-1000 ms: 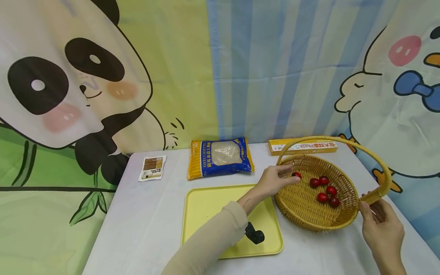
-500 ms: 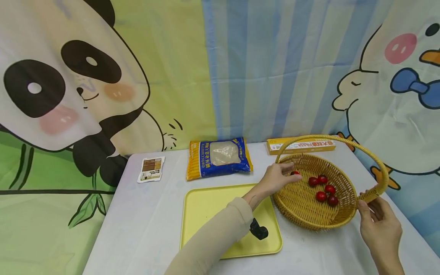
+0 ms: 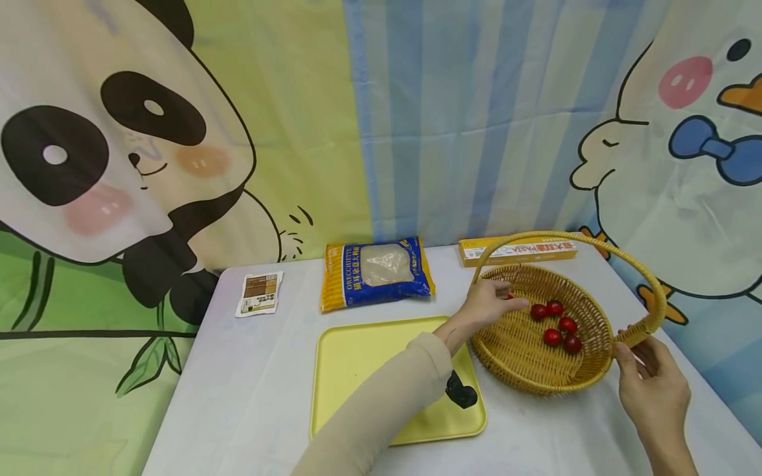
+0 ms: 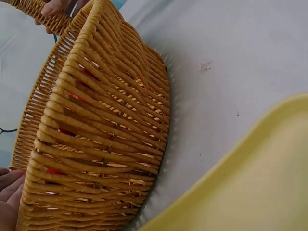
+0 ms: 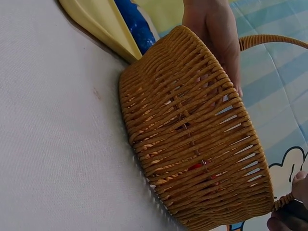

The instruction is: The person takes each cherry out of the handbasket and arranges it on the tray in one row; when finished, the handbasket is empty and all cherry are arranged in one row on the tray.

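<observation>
A woven wicker basket (image 3: 518, 363) with a tall arched handle stands tilted on the table, holding several round, glossy red cherries (image 3: 552, 338). My left hand (image 3: 485, 304) reaches over its left rim, with thumb and fingers around a cherry (image 3: 510, 297) that is mostly hidden. Whether they pinch that cherry cannot be made out. At the right side, my right hand (image 3: 655, 383) grips the basket where the handle meets the rim. The right wrist view shows the left hand (image 5: 219, 38) reaching down behind the wicker wall.
A yellow tray (image 3: 351, 363) lies left of the basket, partly under the left forearm, with a black wrist device (image 3: 461, 390) above it. Behind are a blue-and-yellow pasta bag (image 3: 381, 272) and a pasta box (image 3: 536, 251). A small packet (image 3: 260, 294) lies far left.
My left hand has moved slightly right over the cherry at the left, covering more of it. The right hand keeps its grip on the basket. The head view has shifted slightly.
</observation>
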`<state>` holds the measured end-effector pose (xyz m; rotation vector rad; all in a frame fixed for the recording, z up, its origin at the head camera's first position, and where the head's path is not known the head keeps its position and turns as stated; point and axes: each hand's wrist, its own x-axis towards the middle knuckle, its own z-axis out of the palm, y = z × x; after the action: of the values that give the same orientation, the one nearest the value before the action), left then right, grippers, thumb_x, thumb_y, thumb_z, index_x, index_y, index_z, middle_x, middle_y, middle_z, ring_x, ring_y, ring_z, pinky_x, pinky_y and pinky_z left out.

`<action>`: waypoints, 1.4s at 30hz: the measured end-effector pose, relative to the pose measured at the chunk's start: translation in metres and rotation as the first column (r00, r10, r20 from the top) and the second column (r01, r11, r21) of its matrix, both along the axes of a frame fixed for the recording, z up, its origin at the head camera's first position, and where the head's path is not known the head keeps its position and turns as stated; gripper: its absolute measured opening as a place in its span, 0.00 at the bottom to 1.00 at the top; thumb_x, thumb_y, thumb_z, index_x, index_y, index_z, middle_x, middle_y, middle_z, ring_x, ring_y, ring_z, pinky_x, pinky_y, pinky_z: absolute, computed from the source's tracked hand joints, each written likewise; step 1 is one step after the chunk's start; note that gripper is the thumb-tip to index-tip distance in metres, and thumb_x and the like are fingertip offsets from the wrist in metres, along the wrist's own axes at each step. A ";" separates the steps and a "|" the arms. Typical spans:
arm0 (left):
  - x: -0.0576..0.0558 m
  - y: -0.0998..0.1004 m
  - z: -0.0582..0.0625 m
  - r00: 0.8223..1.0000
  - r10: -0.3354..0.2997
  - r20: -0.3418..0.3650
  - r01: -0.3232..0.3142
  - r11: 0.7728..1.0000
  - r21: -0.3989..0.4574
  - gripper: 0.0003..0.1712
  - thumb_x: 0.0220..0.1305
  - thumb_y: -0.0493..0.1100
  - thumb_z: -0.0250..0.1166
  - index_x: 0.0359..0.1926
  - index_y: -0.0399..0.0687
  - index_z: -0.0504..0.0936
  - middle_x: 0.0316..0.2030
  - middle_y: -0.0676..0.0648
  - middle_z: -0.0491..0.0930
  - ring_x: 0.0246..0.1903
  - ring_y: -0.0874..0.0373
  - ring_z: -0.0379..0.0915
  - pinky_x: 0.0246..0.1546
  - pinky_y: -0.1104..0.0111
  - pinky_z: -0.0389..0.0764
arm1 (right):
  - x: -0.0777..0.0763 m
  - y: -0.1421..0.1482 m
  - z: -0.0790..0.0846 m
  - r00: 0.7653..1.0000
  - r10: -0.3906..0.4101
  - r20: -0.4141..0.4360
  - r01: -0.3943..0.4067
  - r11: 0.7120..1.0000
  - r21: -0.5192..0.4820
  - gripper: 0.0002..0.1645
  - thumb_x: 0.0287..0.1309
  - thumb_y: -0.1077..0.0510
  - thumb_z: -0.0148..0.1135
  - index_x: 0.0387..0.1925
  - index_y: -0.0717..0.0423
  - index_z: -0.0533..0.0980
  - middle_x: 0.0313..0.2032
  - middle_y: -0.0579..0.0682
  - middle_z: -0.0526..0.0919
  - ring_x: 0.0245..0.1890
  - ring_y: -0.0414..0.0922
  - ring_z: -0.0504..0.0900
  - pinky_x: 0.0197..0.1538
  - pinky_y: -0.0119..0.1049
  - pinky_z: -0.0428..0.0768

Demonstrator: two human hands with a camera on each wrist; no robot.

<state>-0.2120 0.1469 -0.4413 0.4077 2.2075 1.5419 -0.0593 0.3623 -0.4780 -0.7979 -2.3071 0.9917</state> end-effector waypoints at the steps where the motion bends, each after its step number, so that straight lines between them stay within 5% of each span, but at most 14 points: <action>1: 0.000 0.001 0.000 1.000 0.003 -0.006 -0.003 1.000 -0.011 0.35 0.69 0.53 0.72 0.72 0.46 0.76 0.68 0.46 0.78 0.66 0.55 0.76 0.62 0.65 0.81 | 0.000 0.000 0.000 1.000 -0.001 0.004 0.001 1.000 0.002 0.29 0.78 0.50 0.55 0.75 0.49 0.69 0.69 0.55 0.78 0.71 0.40 0.75 0.62 0.14 0.71; 10: -0.005 0.015 0.000 0.997 0.079 -0.002 -0.078 0.989 -0.122 0.37 0.67 0.55 0.74 0.71 0.47 0.77 0.66 0.48 0.80 0.64 0.56 0.78 0.58 0.64 0.83 | -0.002 0.002 -0.002 1.000 0.014 -0.011 -0.014 1.000 0.012 0.29 0.78 0.52 0.56 0.75 0.50 0.69 0.68 0.56 0.78 0.71 0.41 0.75 0.63 0.16 0.72; 12: -0.008 0.018 -0.002 0.996 0.091 0.016 -0.088 0.987 -0.134 0.37 0.66 0.56 0.74 0.72 0.48 0.76 0.67 0.49 0.80 0.47 0.59 0.83 0.48 0.67 0.84 | -0.003 0.003 -0.001 1.000 0.010 -0.001 -0.010 1.000 0.005 0.29 0.78 0.51 0.56 0.75 0.49 0.69 0.69 0.55 0.78 0.71 0.40 0.75 0.62 0.15 0.72; 14: -0.012 0.021 -0.004 0.994 0.103 0.034 -0.097 0.985 -0.141 0.38 0.66 0.57 0.74 0.72 0.49 0.76 0.64 0.50 0.82 0.27 0.61 0.74 0.36 0.68 0.79 | -0.003 0.003 0.000 1.000 0.009 0.002 -0.009 1.000 -0.001 0.29 0.78 0.51 0.57 0.75 0.49 0.69 0.69 0.56 0.78 0.70 0.41 0.76 0.61 0.14 0.72; 17: -0.017 0.024 -0.006 0.993 0.107 0.054 -0.098 0.984 -0.148 0.39 0.67 0.56 0.74 0.74 0.49 0.74 0.47 0.49 0.88 0.13 0.58 0.49 0.23 0.66 0.67 | -0.005 0.003 0.001 1.000 0.010 0.015 -0.009 1.000 -0.013 0.29 0.78 0.51 0.56 0.75 0.49 0.69 0.69 0.56 0.77 0.70 0.42 0.76 0.60 0.14 0.72; 21: -0.018 0.024 -0.005 0.992 0.110 0.066 -0.098 0.982 -0.161 0.39 0.67 0.55 0.73 0.74 0.49 0.73 0.14 0.52 0.71 0.09 0.60 0.45 0.16 0.67 0.60 | -0.005 0.002 0.001 0.999 0.010 0.031 -0.009 1.000 -0.030 0.29 0.78 0.51 0.56 0.76 0.48 0.68 0.69 0.55 0.77 0.71 0.46 0.76 0.61 0.15 0.73; 24: -0.019 0.025 -0.003 0.990 0.119 0.079 -0.104 0.980 -0.169 0.38 0.68 0.54 0.73 0.74 0.49 0.73 0.09 0.54 0.60 0.09 0.60 0.45 0.15 0.67 0.60 | -0.005 0.002 0.001 0.999 0.004 0.041 -0.003 0.999 -0.035 0.30 0.78 0.50 0.56 0.76 0.48 0.68 0.70 0.54 0.77 0.71 0.48 0.76 0.63 0.17 0.74; 30: -0.022 0.031 -0.007 0.984 0.141 0.112 -0.119 0.976 -0.181 0.37 0.69 0.52 0.73 0.74 0.50 0.73 0.10 0.53 0.57 0.10 0.60 0.46 0.16 0.67 0.60 | -0.003 0.003 -0.001 0.999 -0.003 0.051 0.006 0.999 -0.050 0.30 0.78 0.49 0.56 0.76 0.47 0.68 0.71 0.55 0.76 0.72 0.49 0.74 0.65 0.20 0.74; 34: -0.023 0.034 -0.008 0.981 0.152 0.120 -0.129 0.975 -0.181 0.37 0.68 0.52 0.74 0.73 0.51 0.74 0.16 0.51 0.66 0.11 0.60 0.47 0.18 0.66 0.62 | -0.002 0.003 -0.001 1.000 -0.005 0.031 0.007 0.999 -0.043 0.30 0.77 0.50 0.57 0.75 0.47 0.69 0.70 0.55 0.77 0.71 0.45 0.76 0.62 0.17 0.74; 38: -0.022 0.033 -0.006 0.981 0.159 0.108 -0.138 0.975 -0.176 0.37 0.67 0.52 0.74 0.73 0.50 0.75 0.44 0.50 0.84 0.19 0.60 0.58 0.28 0.66 0.70 | -0.002 0.003 -0.001 1.000 -0.006 0.010 0.006 0.999 -0.035 0.29 0.78 0.51 0.57 0.75 0.48 0.69 0.69 0.55 0.77 0.70 0.42 0.76 0.61 0.15 0.73; 42: -0.019 0.029 -0.003 0.984 0.157 0.090 -0.139 0.974 -0.176 0.37 0.67 0.51 0.75 0.73 0.48 0.75 0.67 0.49 0.78 0.41 0.61 0.77 0.42 0.64 0.78 | -0.003 0.003 -0.003 1.000 0.000 -0.005 0.000 0.999 -0.048 0.28 0.77 0.51 0.57 0.75 0.47 0.70 0.70 0.55 0.77 0.69 0.37 0.76 0.60 0.15 0.73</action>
<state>-0.2309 0.1762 -0.4446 0.1103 2.3091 1.3990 -0.0622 0.3650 -0.4806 -0.8134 -2.2870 1.0512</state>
